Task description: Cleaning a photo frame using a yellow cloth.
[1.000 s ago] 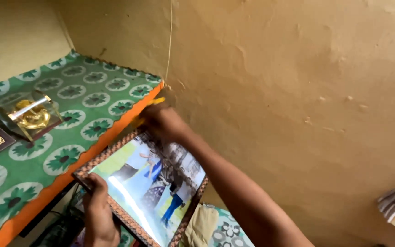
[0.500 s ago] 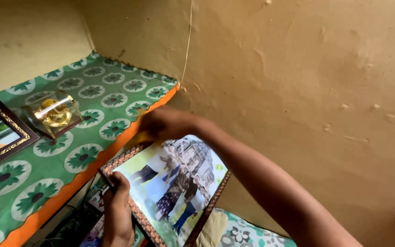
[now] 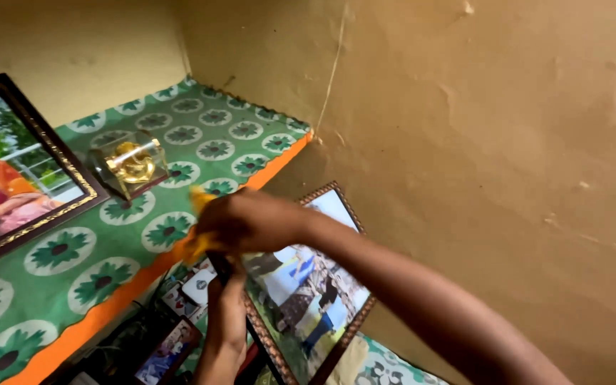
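Observation:
I hold a photo frame [image 3: 313,294] with a brown patterned border, tilted nearly upright in front of the ochre wall [image 3: 479,128], just below the shelf's edge. My left hand [image 3: 227,314] grips its left edge from below. Over the frame's upper left part, my right hand [image 3: 245,219] is closed on a yellow cloth [image 3: 198,201], which sticks out above and below the fist. The right forearm crosses the picture and hides part of it.
A shelf covered with a green flower-patterned cloth with an orange edge [image 3: 119,299] runs along the left. On it stand a gold ornament in a clear case [image 3: 131,165] and a large dark-framed picture [image 3: 16,171]. Small pictures [image 3: 195,285] lie below the shelf. A thin string [image 3: 333,71] hangs on the wall.
The photo frame has swung from lying flat to nearly upright and moved right. My right hand with the yellow cloth moved from its top corner to its upper left. The view shifted left.

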